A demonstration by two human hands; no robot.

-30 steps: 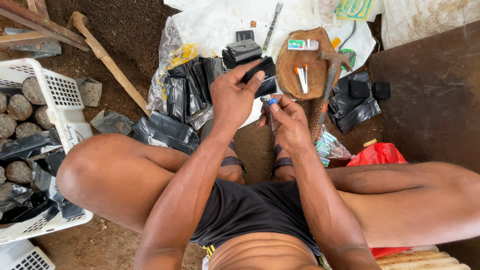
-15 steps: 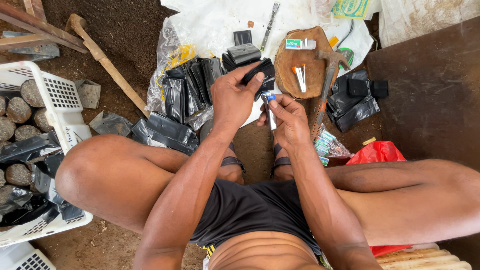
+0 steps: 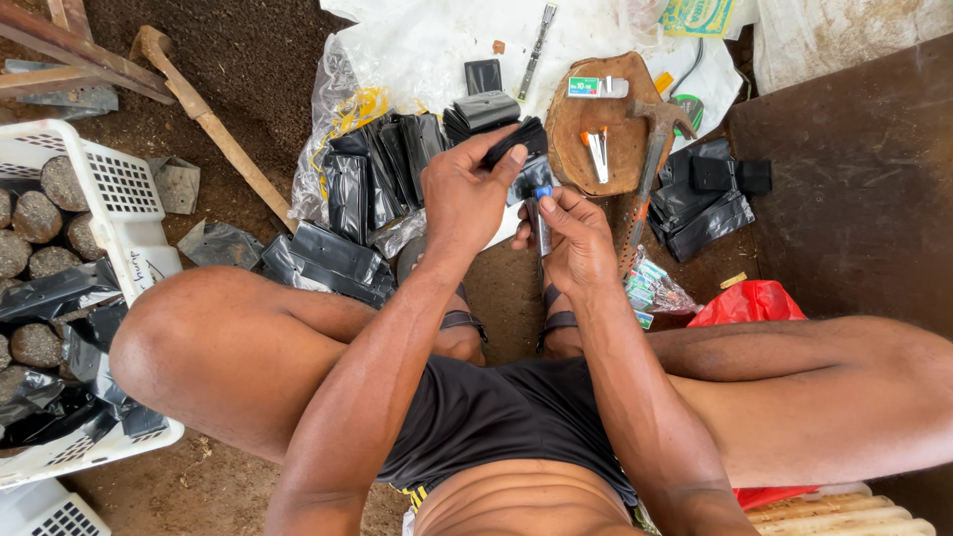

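Observation:
I sit on the ground with my knees spread. My left hand (image 3: pixel 467 194) grips a folded black plastic bag (image 3: pixel 518 139) by its edge. My right hand (image 3: pixel 574 236) holds a slim metal stapler (image 3: pixel 541 213) with a blue tip, upright, right under the bag. Both hands meet above a white plastic sheet (image 3: pixel 437 40). Stacks of black plastic bags (image 3: pixel 382 169) lie just left of my left hand.
A round wooden block (image 3: pixel 596 129) with a small stapler and a box on it sits ahead, a hammer (image 3: pixel 650 169) leaning across it. More black bags (image 3: pixel 710 199) lie right. A white basket (image 3: pixel 99 199) of soil-filled bags stands left. A red bag (image 3: pixel 749 303) is by my right knee.
My hands have shifted only slightly; the left hand keeps the black bag and the right hand has brought the stapler a little closer under it.

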